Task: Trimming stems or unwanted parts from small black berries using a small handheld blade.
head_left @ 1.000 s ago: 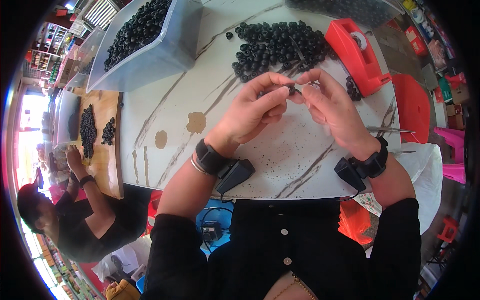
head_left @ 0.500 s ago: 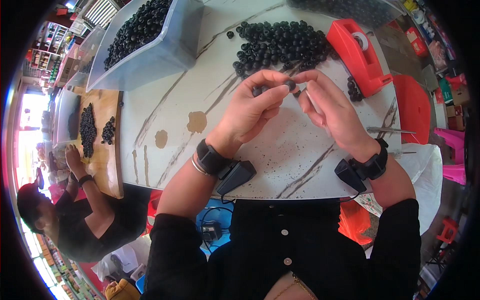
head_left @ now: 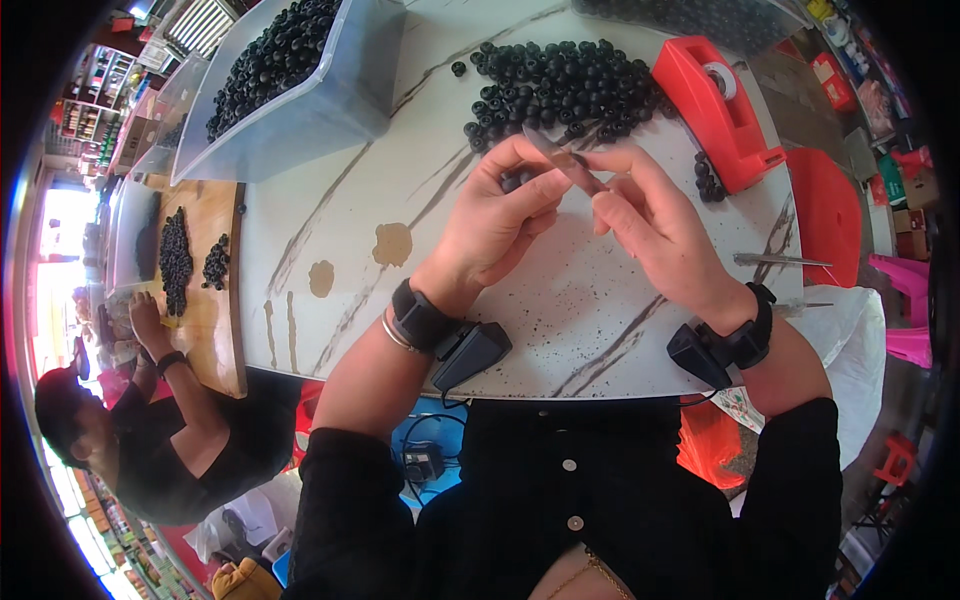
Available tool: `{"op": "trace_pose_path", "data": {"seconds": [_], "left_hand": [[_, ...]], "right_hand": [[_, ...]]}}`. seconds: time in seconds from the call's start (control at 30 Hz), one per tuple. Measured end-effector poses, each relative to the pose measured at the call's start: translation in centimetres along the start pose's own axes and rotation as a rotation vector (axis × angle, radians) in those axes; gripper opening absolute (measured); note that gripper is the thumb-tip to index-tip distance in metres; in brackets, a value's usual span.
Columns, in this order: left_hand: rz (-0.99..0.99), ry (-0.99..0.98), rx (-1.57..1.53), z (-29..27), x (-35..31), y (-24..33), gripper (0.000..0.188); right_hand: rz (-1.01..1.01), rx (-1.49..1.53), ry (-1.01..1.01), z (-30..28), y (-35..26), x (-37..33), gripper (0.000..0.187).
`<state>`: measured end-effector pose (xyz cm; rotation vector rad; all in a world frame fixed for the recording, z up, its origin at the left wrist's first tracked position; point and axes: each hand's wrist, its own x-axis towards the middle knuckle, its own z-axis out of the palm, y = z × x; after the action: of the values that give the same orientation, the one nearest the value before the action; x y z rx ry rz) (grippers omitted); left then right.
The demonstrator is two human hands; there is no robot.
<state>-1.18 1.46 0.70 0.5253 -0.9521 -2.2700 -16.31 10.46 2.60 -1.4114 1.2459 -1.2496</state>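
Note:
Above the table, my left hand (head_left: 503,215) is closed around several round black beads (head_left: 513,181), with thumb and forefinger pinching a bead that is mostly covered. My right hand (head_left: 665,230) grips a small knife (head_left: 547,149). Its flat grey blade lies across the left fingertips, against the pinched bead, and points up and left. Most of the knife's handle is hidden. Just beyond both hands lies a pile of black beads with holes (head_left: 565,90) on the white marbled table (head_left: 330,220).
A clear bin of beads (head_left: 350,90) stands far left. A red tape dispenser (head_left: 715,115) is at right, near scissors-like metal blades (head_left: 780,260). Black crumbs dot the tabletop. At left, a co-worker (head_left: 180,420) handles beads at a wooden table (head_left: 210,330).
The knife blade has swung up into view across the left fingertips, over the bead. My right hand has turned and shifted slightly down; my left hand has stayed nearly still.

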Motion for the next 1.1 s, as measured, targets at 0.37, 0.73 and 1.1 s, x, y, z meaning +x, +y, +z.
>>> {"op": "trace_pose_path", "data": {"seconds": [0.37,0.73,1.1], "left_hand": [[0.004,-0.037,0.034,-0.61,-0.09,0.08,0.009],[-0.022,-0.094,0.028,-0.15,-0.13,0.27,0.01],[-0.045,-0.218,0.092,-0.2,-0.27,0.09,0.01]], "right_hand": [[-0.023,-0.068,-0.053,-0.51,0.51,0.13,0.025],[0.216,0.365,0.004,-0.29,-0.2,0.23,0.028],[0.194,0.336,-0.083,-0.73,0.2,0.42,0.033]]}}
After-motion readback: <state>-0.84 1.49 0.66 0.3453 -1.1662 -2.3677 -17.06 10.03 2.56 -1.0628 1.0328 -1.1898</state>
